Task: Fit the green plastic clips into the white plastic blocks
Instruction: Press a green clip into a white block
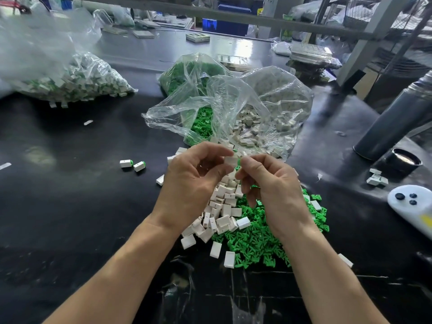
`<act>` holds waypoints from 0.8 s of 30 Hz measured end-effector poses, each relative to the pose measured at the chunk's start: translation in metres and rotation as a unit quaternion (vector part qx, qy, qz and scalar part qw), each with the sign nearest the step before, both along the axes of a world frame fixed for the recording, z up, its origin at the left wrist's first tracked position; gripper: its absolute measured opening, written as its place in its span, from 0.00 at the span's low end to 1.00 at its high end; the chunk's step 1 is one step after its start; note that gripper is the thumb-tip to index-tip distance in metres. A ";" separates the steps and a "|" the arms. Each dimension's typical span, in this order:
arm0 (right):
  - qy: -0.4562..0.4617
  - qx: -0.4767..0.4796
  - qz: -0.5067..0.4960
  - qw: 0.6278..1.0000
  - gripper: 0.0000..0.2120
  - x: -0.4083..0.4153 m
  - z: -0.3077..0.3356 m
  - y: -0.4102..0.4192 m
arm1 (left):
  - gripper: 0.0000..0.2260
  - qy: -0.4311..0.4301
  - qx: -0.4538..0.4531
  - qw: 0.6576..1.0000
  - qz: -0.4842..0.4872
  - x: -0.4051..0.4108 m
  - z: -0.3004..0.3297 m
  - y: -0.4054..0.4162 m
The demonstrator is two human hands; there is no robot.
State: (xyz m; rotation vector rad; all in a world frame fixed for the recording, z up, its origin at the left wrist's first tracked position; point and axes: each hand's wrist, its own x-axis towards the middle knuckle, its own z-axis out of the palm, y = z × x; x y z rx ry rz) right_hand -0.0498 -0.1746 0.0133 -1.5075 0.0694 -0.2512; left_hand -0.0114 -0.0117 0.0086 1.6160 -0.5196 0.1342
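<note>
A black bench (70,206) in a cluttered workshop carries everything, and the loose pile at its near middle serves as the landmark. That pile, white blocks (222,213) on its left and green clips (257,244) on its right, lies just under the hands, likely so each can draw its own part without reaching. Above the pile the left hand (194,181) pinches one block (231,160) between thumb and fingertips, while the right hand (273,183) pinches a clip (239,162) and meets the block's end, apparently to press it in. Left of the pile, two finished blocks (132,164) lie apart. Just beyond the pile open bags (233,108) hold refill stock. Far left of it, another bag (77,83) seems to hold finished pieces.
</note>
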 end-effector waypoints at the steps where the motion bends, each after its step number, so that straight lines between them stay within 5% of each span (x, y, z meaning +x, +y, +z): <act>1: -0.008 0.001 0.000 1.000 0.07 0.000 0.000 0.000 | 0.08 0.000 -0.002 1.000 0.003 0.000 0.000 0.000; 24: -0.057 -0.072 0.006 0.996 0.03 0.002 -0.005 0.002 | 0.03 0.097 -0.075 0.992 -0.026 0.004 -0.001 0.000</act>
